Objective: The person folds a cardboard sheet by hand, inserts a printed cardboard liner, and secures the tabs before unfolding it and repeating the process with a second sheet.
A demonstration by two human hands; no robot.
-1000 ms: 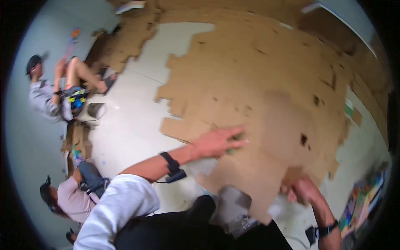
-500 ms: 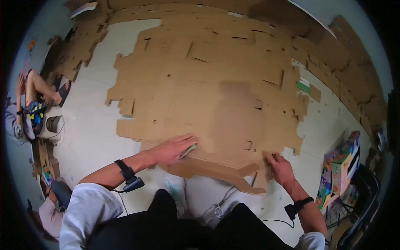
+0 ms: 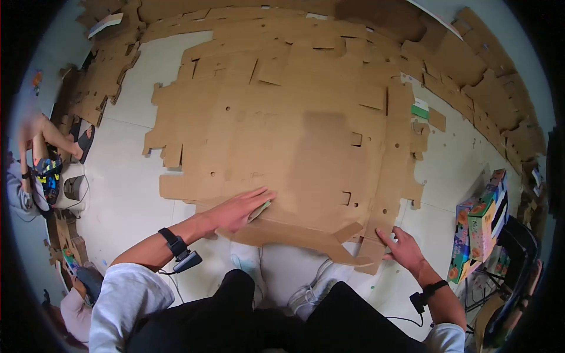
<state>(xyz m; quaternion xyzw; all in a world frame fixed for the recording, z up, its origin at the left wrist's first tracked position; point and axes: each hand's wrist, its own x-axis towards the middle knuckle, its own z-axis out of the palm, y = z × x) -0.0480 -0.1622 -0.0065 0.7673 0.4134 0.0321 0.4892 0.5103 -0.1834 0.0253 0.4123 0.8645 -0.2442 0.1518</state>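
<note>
- The cardboard spread (image 3: 306, 117) covers most of the pale floor (image 3: 132, 170) ahead of us. It is made of flattened boxes that overlap, cut with slots and small holes.
- The near sheet (image 3: 306, 194) lies flat on the floor under both our hands, just in front of our shoes (image 3: 247, 265). We judge it light for its span and stiff across the panels. It looks ready to fold at its creases and to sag or tear if lifted by one corner. Two holds well apart on opposite free edges would suit it best.
- Its front flap (image 3: 294, 235) juts toward us at a slant. That loose edge looks like the easiest place to get fingers underneath.
- Our left hand (image 3: 238, 210) is spread flat, palm down, near the sheet's front-left edge. It presses on the board and does not grip it.
- Our right hand (image 3: 403, 247) sits at the right end of the flap, with the fingers reaching onto the corner and the thumb beside the edge. We cannot tell whether it pinches the board or only touches it.
- A small pale green thing (image 3: 263, 208) peeks out under our left fingertips. It is too small to name, and we cannot tell whether the hand holds it or merely covers it.
</note>
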